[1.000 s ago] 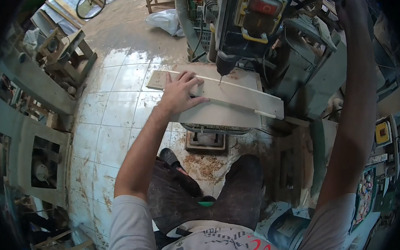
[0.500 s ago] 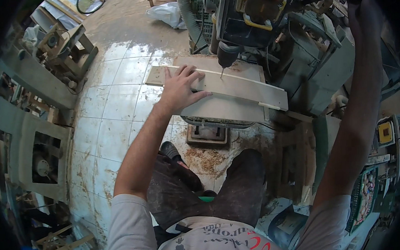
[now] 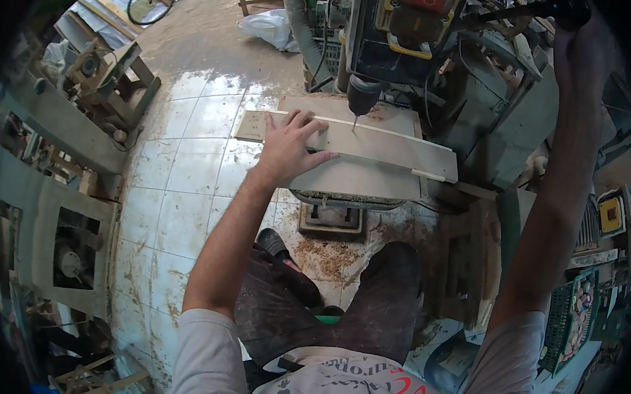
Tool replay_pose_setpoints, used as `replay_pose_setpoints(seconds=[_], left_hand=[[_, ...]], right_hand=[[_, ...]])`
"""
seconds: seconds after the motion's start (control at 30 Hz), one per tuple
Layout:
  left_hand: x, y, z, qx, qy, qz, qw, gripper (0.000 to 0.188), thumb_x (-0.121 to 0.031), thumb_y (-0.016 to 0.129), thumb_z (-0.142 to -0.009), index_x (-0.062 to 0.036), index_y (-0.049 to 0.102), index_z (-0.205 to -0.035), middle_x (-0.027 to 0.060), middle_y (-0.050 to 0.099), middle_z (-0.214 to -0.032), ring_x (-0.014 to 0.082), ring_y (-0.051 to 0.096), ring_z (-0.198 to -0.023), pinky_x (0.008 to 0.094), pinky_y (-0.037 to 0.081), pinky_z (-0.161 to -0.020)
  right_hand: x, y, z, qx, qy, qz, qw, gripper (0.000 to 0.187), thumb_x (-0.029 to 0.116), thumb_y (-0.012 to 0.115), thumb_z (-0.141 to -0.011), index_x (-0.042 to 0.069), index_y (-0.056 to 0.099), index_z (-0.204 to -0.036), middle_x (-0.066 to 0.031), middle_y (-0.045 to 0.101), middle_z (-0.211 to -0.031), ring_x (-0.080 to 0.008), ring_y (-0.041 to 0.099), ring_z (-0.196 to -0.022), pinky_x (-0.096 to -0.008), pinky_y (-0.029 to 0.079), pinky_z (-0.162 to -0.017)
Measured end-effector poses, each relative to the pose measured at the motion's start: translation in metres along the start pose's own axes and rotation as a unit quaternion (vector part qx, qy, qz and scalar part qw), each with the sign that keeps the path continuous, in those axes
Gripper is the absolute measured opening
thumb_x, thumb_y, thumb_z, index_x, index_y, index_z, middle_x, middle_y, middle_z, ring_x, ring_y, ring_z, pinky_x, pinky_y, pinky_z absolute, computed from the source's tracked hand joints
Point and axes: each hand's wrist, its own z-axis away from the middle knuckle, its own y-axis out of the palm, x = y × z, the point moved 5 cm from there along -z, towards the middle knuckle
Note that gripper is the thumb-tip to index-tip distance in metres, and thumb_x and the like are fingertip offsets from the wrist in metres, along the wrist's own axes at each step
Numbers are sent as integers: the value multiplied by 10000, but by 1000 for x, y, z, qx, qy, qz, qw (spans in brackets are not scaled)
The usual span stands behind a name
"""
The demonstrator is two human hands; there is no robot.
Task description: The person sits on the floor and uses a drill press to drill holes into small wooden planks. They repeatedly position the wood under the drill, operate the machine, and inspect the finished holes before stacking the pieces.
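My left hand grips a long pale wooden board near its left end, fingers over the top and thumb along the near side. The board lies across the flat table of a drill press. From the drill chuck a thin drill bit points down to the board's face, right of my fingers; whether it has entered the wood I cannot tell. At the upper right, my right hand is closed around the black lever handle, its fingers partly in shadow.
Sawdust covers the tiled floor by the press base. A ribbed hose and a white plastic bag are behind. Machines stand at the left. A green crate and a yellow switch box are at the right.
The lever handle and my right hand have come down a little, and the chuck appears slightly lower. My left hand keeps its place on the board. The whole view has shifted slightly.
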Motion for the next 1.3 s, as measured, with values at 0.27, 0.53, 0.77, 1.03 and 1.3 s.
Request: replay_pose_setpoints(seconds=[0.27, 0.53, 0.77, 1.03, 1.3], left_hand=[[1, 0, -1, 3, -2, 4, 1000, 552, -593, 655, -752, -180, 596, -1112, 47, 522, -1198, 240, 453, -1223, 744, 204, -997], [2, 4, -2, 5, 3, -6, 1000, 567, -608, 633, -762, -179, 589, -1129, 53, 517, -1232, 243, 440, -1235, 739, 203, -998], [1, 1, -1, 21, -2, -12, 1000, 553, -596, 628, -773, -186, 579, -1141, 54, 515, -1231, 242, 433, -1241, 728, 201, -1008], [0, 5, -1, 28, -2, -3, 1000, 550, -584, 642, -766, -184, 577, -1138, 47, 503, -1240, 238, 427, -1250, 723, 202, -1010], [0, 1, -2, 31, -5, -2, 1000, 549, -573, 640, -775, -179, 569, -1152, 53, 496, -1264, 242, 409, -1271, 729, 178, -1022]], right_hand=[[6, -2, 19, -91, 31, -74, 993, 277, 137, 420, -971, -91, 556, -1050, -184, 593, -1009, -264, 584, -976, -372, 453, -965], [6, -45, 87, 48, 25, -143, 988, 293, 190, 336, -968, -16, 538, -923, -214, 610, -996, -371, 562, -1056, -463, 335, -1069], [-7, -60, 156, 6, 24, -159, 987, 249, 216, 359, -958, 37, 448, -810, -271, 605, -1105, -427, 487, -1201, -525, 248, -1111], [-31, -69, 222, -64, 5, -140, 988, 321, 253, 407, -966, 35, 430, -732, -247, 628, -1006, -446, 525, -1140, -574, 330, -1038], [-5, -50, 147, -8, -180, -3, 984, 307, 225, 433, -968, -34, 479, -809, -190, 597, -847, -347, 624, -875, -472, 510, -847]])
